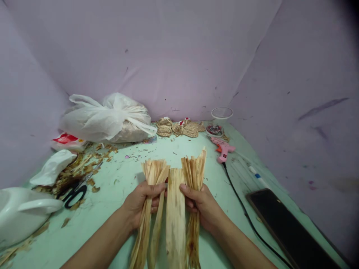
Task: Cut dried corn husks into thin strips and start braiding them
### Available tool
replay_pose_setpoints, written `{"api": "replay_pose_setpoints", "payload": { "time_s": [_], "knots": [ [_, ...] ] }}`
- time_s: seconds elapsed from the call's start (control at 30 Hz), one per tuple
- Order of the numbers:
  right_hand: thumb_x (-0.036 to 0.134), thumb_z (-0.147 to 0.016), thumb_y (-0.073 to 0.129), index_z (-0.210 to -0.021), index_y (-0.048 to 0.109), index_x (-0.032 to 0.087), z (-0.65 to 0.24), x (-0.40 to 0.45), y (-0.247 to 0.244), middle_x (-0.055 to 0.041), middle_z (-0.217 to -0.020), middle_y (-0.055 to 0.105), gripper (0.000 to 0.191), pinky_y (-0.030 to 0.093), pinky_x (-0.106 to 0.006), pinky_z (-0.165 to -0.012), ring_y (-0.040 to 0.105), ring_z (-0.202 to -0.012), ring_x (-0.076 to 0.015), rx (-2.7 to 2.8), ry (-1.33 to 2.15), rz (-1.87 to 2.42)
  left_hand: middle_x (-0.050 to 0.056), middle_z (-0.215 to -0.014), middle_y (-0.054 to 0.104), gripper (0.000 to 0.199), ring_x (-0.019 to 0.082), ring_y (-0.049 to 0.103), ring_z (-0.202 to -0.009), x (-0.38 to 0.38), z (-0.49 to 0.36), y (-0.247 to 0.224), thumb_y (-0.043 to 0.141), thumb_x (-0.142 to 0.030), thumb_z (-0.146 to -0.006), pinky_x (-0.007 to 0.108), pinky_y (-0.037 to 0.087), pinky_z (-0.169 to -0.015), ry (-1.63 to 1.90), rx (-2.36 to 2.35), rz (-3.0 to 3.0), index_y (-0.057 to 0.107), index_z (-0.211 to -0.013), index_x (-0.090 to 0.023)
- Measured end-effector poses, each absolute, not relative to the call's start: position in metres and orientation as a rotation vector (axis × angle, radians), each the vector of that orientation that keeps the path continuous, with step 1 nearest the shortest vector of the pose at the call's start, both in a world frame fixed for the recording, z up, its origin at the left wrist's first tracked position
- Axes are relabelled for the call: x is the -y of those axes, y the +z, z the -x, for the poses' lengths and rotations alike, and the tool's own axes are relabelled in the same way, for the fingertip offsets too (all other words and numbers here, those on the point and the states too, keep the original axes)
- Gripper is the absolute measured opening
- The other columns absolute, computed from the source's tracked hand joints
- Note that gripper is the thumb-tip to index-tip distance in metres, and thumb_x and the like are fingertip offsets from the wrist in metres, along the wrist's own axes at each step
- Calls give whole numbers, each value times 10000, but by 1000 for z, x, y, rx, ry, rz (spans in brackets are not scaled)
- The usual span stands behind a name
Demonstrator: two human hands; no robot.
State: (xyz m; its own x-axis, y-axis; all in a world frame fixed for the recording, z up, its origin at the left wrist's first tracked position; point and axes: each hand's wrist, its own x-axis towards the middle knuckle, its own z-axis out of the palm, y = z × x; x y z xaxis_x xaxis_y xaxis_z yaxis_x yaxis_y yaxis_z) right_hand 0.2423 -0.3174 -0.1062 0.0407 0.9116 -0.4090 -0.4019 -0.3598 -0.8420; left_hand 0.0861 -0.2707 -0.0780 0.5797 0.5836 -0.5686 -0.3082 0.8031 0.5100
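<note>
My left hand point(143, 203) is closed around a bundle of dried, straw-coloured plant-fibre strips point(153, 172), its thumb laid across them. A similar bundle of strips point(193, 173) is gripped by my right hand point(200, 205). Between the two hands a wide flat strip point(176, 213) hangs upright, its edge pinched under my right thumb. The lower ends of the strips run down toward the bottom of the view. Fingers behind the bundles are partly hidden.
A pink glue gun point(223, 148) with a black cord lies at right, near a dark phone-like slab point(291, 231). Black-handled scissors point(75, 194), dry scraps point(64, 172) and a white jug point(22, 215) are at left. Behind are a tied plastic bag point(109, 117) and woven pieces point(187, 128).
</note>
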Motion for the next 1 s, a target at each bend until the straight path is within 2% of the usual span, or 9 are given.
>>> {"api": "replay_pose_setpoints", "payload": {
  "time_s": [0.07, 0.13, 0.3, 0.37, 0.5, 0.63, 0.83, 0.93, 1.0],
  "knots": [
    [470, -574, 725, -573, 426, 172, -242, 319, -107, 95, -371, 328, 422, 105, -211, -377, 218, -348, -28, 638, 1550, 1237, 10, -443, 515, 126, 52, 429, -351, 275, -90, -80, 709, -117, -540, 132, 270, -332, 563, -792, -452, 609, -608, -83],
    [464, -589, 716, -600, 458, 161, -242, 319, -108, 95, -376, 328, 399, 109, -213, -379, 225, -354, -32, 675, 1539, 1241, 43, -543, 590, 223, 98, 525, -441, 276, -92, -81, 718, -77, -503, 150, 330, -370, 589, -811, -507, 645, -714, -83],
    [498, -576, 706, -570, 431, 173, -243, 319, -105, 97, -375, 311, 426, 106, -217, -382, 209, -355, -31, 683, 1550, 1260, -2, -505, 544, 246, 47, 438, -387, 270, -88, -81, 737, -56, -458, 133, 287, -333, 637, -928, -587, 648, -687, -77],
    [494, -552, 719, -556, 424, 178, -242, 319, -103, 93, -373, 317, 433, 115, -217, -381, 223, -357, -34, 710, 1545, 1285, 11, -513, 568, 267, 55, 456, -386, 270, -87, -80, 759, -78, -459, 139, 304, -334, 614, -937, -612, 662, -707, -70],
    [480, -529, 730, -530, 415, 185, -238, 319, -101, 89, -376, 319, 432, 135, -219, -378, 241, -362, -41, 779, 1514, 1323, 100, -657, 679, 382, 197, 628, -554, 277, -91, -78, 787, -122, -471, 276, 502, -523, 626, -870, -625, 684, -834, -66],
    [461, -555, 718, -526, 420, 183, -237, 320, -101, 82, -379, 330, 408, 139, -219, -373, 246, -360, -44, 762, 1495, 1359, 139, -712, 704, 360, 272, 666, -647, 279, -95, -80, 756, -75, -494, 356, 535, -611, 668, -881, -582, 687, -847, -56],
    [394, -553, 724, -532, 427, 174, -238, 320, -104, 84, -397, 336, 370, 160, -208, -376, 259, -370, -40, 664, 1499, 1323, 131, -669, 699, 263, 252, 669, -632, 279, -97, -81, 693, -10, -533, 339, 550, -613, 681, -892, -526, 684, -794, -44],
    [368, -567, 723, -548, 455, 163, -239, 317, -106, 78, -404, 359, 338, 180, -197, -370, 284, -376, -44, 584, 1466, 1284, 96, -609, 685, 212, 206, 653, -562, 277, -97, -77, 672, 19, -536, 286, 546, -558, 744, -997, -505, 674, -736, -52],
    [362, -564, 733, -567, 489, 152, -241, 315, -105, 61, -433, 408, 322, 247, -191, -377, 342, -398, -54, 532, 1429, 1248, 69, -578, 671, 185, 165, 629, -509, 274, -95, -74, 660, 40, -536, 235, 527, -502, 803, -1074, -500, 662, -693, -58]
  ]
}}
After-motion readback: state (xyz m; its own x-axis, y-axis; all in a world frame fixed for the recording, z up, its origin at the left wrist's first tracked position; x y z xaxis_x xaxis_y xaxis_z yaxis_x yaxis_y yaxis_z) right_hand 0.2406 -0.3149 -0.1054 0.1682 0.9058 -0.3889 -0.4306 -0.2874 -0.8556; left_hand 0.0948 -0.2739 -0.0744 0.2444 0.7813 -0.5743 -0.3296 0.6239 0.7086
